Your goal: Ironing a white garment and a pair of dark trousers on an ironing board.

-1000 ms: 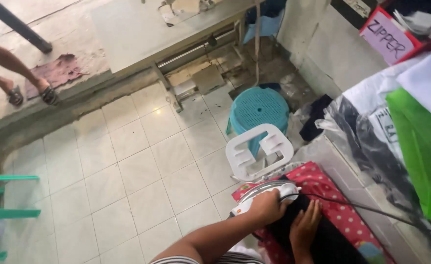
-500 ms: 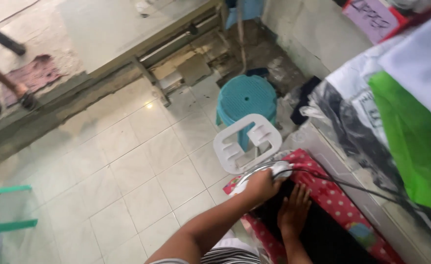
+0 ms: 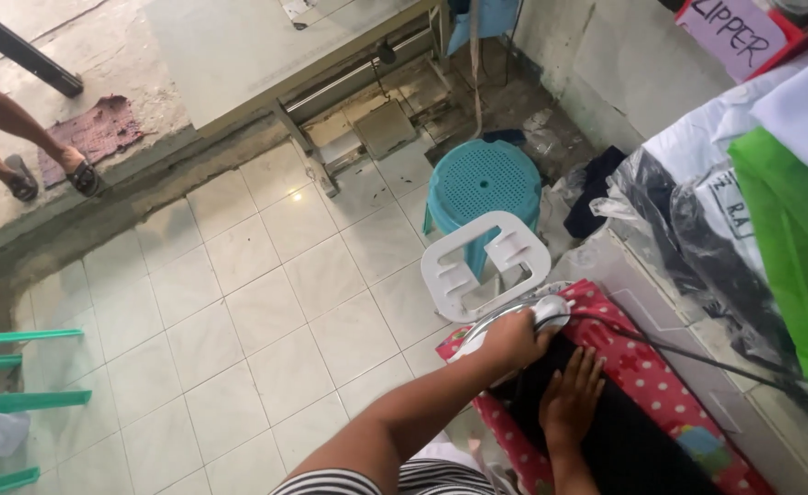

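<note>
A: Item one, the hands?

B: Left hand (image 3: 514, 341): fingers curled tight round the handle of a white electric iron (image 3: 543, 314). Right hand (image 3: 569, 403): palm down, fingers spread flat on a black cloth (image 3: 629, 445).

A: Location of the iron?

B: Far end of the black cloth, on a red white-spotted ironing pad (image 3: 647, 367), right and near in the scene. Its dark cord (image 3: 697, 359) trails off to the right.

A: Item two, the cloth?

B: It lies flat along the pad, held by the right hand just near of the iron. Its near end runs out of view.

A: State of the work?

B: By my reading, pressing is under way. The iron is off its white plastic rest (image 3: 487, 266), which stands vacant just beyond the pad's far end. I cannot tell how much of the cloth is already smooth, as the black surface shows no creases either way.

A: Surroundings?

B: A teal plastic stool (image 3: 482, 179) beyond the rest. Bagged garments (image 3: 688, 229) and a green sheet (image 3: 789, 247) at right. Pale tiled floor (image 3: 239, 321). A green chair (image 3: 19, 399) at near left. Another person's sandalled feet (image 3: 81, 174) at far left, well apart.
</note>
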